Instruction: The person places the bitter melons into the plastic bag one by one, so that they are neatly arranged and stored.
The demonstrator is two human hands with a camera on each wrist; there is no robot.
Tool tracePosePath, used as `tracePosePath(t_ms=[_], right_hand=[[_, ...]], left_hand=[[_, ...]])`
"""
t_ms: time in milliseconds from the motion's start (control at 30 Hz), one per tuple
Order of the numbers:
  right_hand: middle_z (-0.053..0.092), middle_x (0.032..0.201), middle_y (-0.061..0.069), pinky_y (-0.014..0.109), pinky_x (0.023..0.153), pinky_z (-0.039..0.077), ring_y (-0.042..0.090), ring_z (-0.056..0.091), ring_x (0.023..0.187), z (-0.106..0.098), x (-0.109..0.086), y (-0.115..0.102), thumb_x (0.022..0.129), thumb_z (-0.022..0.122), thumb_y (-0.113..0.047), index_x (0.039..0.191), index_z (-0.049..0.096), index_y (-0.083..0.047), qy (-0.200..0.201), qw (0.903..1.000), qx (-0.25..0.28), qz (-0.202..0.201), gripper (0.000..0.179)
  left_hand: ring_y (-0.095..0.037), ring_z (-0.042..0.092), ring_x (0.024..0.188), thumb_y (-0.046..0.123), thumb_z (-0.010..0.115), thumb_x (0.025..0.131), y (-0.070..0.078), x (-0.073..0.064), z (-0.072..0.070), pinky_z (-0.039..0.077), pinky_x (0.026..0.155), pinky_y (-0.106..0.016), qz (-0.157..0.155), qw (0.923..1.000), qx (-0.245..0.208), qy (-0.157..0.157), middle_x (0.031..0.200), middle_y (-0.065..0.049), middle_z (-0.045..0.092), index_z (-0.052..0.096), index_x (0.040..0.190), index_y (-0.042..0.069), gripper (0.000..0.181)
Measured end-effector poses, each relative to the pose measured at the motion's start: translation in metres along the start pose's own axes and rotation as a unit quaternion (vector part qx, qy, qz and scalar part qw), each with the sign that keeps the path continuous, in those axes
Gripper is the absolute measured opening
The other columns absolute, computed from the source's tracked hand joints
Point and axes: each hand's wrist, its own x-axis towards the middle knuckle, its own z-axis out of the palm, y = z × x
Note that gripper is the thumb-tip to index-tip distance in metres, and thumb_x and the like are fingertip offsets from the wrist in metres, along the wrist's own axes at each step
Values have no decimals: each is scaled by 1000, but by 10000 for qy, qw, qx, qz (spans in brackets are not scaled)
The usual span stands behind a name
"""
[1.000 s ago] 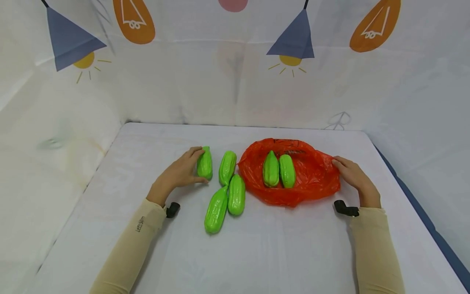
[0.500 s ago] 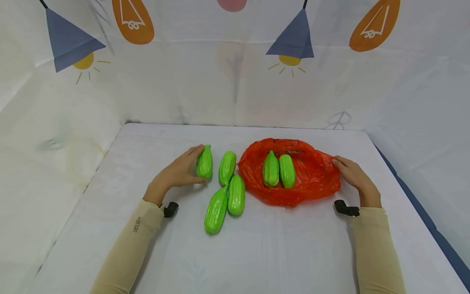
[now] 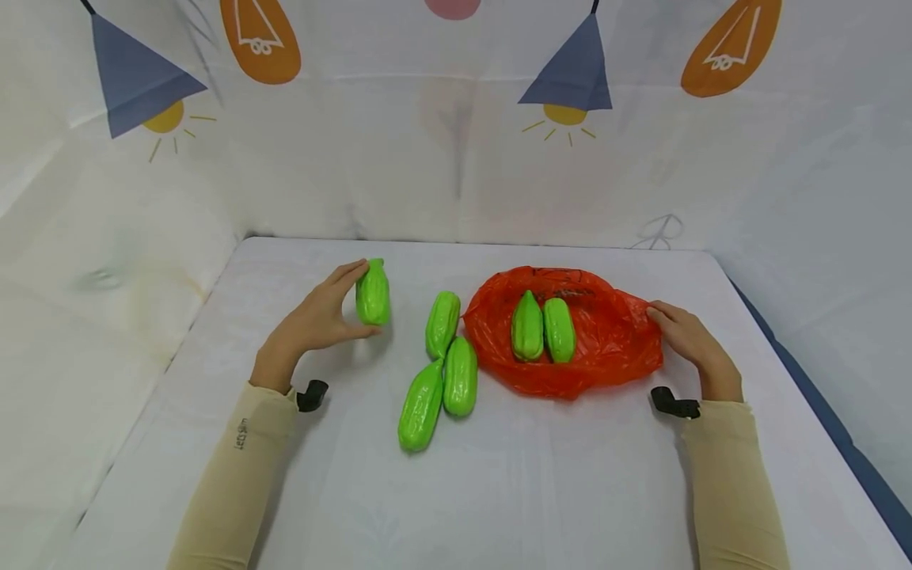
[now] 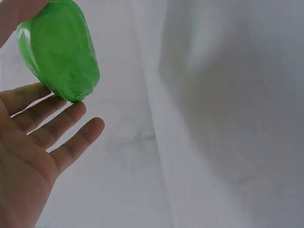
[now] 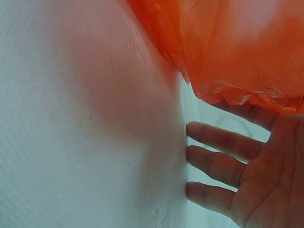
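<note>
My left hand (image 3: pixel 313 318) pinches a glossy green zucchini-like vegetable (image 3: pixel 374 293) between thumb and fingertips. The left wrist view shows this vegetable (image 4: pixel 59 50) close up, its wrapping shiny, with the fingers spread below it. A red plastic bag (image 3: pixel 606 356) lies spread with its mouth facing up, and two similar green vegetables (image 3: pixel 527 326) sit inside it. At the bag's right edge my right hand (image 3: pixel 687 336) holds the rim. In the right wrist view the bag's edge (image 5: pixel 228 90) is caught near the index finger, while the other fingers (image 5: pixel 221 142) extend apart.
Three more green vegetables (image 3: pixel 420 405) lie clustered on the white table (image 3: pixel 541 491), just left of the bag. White cloth walls (image 3: pixel 399 158) printed with lamps and bulbs rise behind the table and at both sides.
My left hand has carried the green vegetable left and toward the back, away from the cluster. My right hand stays at the bag's edge, and the other vegetables have not moved.
</note>
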Motion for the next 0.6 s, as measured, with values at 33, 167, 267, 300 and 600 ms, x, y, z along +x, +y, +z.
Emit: tracePosePath(t_ms=[33, 167, 267, 300, 600], right_hand=[[24, 153, 34, 72, 107, 25, 54, 21, 139, 0, 0, 0, 103, 21, -54, 152, 22, 5, 2, 10000, -10, -12, 76], [25, 153, 34, 73, 107, 25, 54, 21, 138, -1, 0, 0, 103, 21, -54, 151, 23, 6, 12, 10000, -47, -52, 76], [24, 153, 34, 73, 107, 24, 54, 21, 139, -1, -1, 1, 103, 21, -54, 151, 23, 6, 25, 10000, -43, -59, 77], [24, 153, 34, 73, 107, 24, 54, 21, 139, -1, -2, 1, 103, 21, -54, 151, 24, 6, 29, 10000, -37, -75, 76], [28, 151, 34, 72, 107, 26, 53, 24, 137, 0, 0, 1, 105, 22, -50, 150, 26, 6, 81, 9998, -58, -165, 72]], left_hand=[[-38, 26, 146, 39, 85, 74, 0, 0, 0, 29, 115, -58, 16, 10000, -4, -14, 160, -17, 24, 22, 155, 3, 108], [-39, 26, 146, 42, 85, 74, 2, 1, 2, 29, 115, -58, 27, 10000, -36, -47, 160, -16, 25, 25, 154, 3, 107], [-39, 27, 146, 43, 85, 74, 6, 1, 3, 30, 115, -59, 61, 10000, -16, 6, 159, -16, 26, 26, 154, 4, 107], [-38, 28, 145, 43, 85, 74, 7, 1, 3, 30, 114, -58, 89, 9999, -14, 48, 159, -16, 26, 27, 154, 4, 107], [-37, 36, 142, 41, 86, 72, 17, 4, 4, 35, 111, -57, 349, 9982, -21, 478, 156, -15, 33, 32, 152, 5, 104]])
